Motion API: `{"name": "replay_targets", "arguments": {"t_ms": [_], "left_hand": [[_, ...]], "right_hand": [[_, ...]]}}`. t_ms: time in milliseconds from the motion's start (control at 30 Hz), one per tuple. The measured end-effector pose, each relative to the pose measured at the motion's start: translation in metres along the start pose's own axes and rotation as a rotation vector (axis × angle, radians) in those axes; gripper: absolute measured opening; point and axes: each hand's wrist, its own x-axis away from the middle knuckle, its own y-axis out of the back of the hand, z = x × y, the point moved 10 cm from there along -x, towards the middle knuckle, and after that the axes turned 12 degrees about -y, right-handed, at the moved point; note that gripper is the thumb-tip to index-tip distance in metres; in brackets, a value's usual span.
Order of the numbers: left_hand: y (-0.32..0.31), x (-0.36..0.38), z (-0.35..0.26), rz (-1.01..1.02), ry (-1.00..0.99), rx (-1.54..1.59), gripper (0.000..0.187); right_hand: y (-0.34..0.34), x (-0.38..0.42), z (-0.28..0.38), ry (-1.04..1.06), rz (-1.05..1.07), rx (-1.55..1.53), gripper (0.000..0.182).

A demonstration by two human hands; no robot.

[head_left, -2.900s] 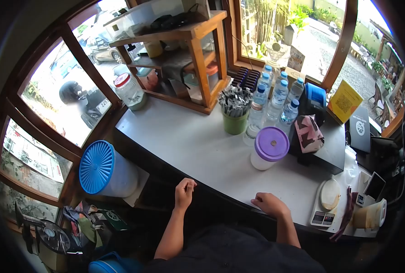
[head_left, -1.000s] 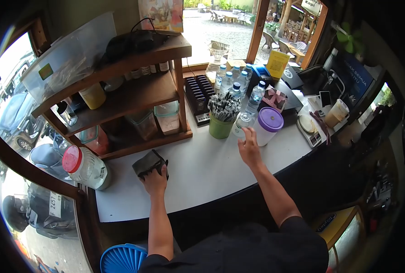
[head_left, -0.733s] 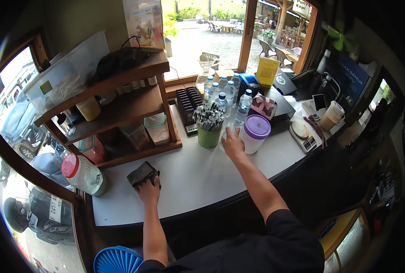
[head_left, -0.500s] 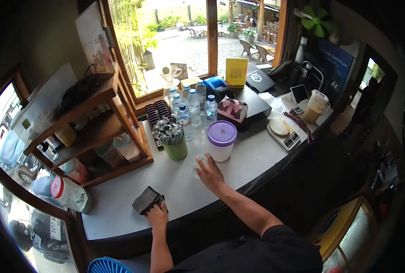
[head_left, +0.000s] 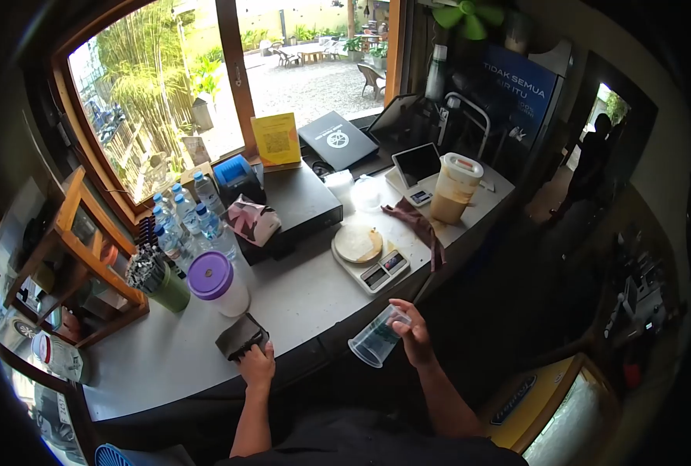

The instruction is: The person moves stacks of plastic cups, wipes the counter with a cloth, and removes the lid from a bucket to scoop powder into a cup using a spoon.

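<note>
Cup (head_left: 375, 340) now off ctr (head_left: 155, 365), axis tilted, rim down-left, R hand (head_left: 414, 334) gripping; L hand (head_left: 257, 366) clutches cloth (head_left: 239, 337).

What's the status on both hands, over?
Left hand: on dark folded cloth at counter's front edge. Right hand: holding clear plastic cup, tilted, off the counter. Nothing visible between hands.

We tag the purple-lidded tub (head_left: 221, 283) as smooth plastic, semi-gloss lid. Under it, the counter (head_left: 295, 307): smooth, light sheen. Just in front of it, the dark folded piece (head_left: 238, 337): matt, creased, cloth-like. Right of it, we mark the cup (head_left: 373, 340) clear glossy plastic, the maroon cloth (head_left: 416, 226) matt, wrinkled. Left of it, the shelf (head_left: 89, 247): brown wood. Behind it, the bottles (head_left: 185, 211): shiny clear plastic.
</note>
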Motion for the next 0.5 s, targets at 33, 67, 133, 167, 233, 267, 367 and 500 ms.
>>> {"name": "replay_targets", "arguments": {"t_ms": [33,67,133,167,233,267,367,500], "left_hand": [[0.001,-0.006,-0.016,0.032,0.017,-0.005,0.052],[0.006,-0.012,-0.025,-0.021,0.027,-0.032,0.051],[0.000,-0.019,-0.023,-0.065,0.098,-0.059,0.048],[-0.002,-0.018,-0.019,-0.119,0.115,-0.070,0.047],[-0.005,-0.016,-0.011,-0.180,0.149,-0.071,0.045],[-0.004,-0.015,-0.010,-0.183,0.168,-0.063,0.044],[-0.006,-0.011,-0.007,-0.169,0.198,-0.095,0.044],[-0.022,-0.004,0.014,-0.191,0.199,-0.248,0.047]], "right_hand": [[0.030,-0.005,0.016,0.036,-0.083,-0.047,0.052],[0.062,-0.015,0.019,0.075,-0.145,-0.080,0.053],[0.112,-0.033,0.038,0.182,-0.248,-0.137,0.057],[0.136,-0.041,0.046,0.245,-0.290,-0.168,0.058],[0.183,-0.063,0.064,0.384,-0.366,-0.223,0.062],[0.208,-0.073,0.076,0.376,-0.452,-0.175,0.067],[0.286,-0.109,0.119,0.582,-0.608,-0.285,0.068],[0.357,-0.179,0.215,0.754,-0.842,-0.153,0.066]]}}
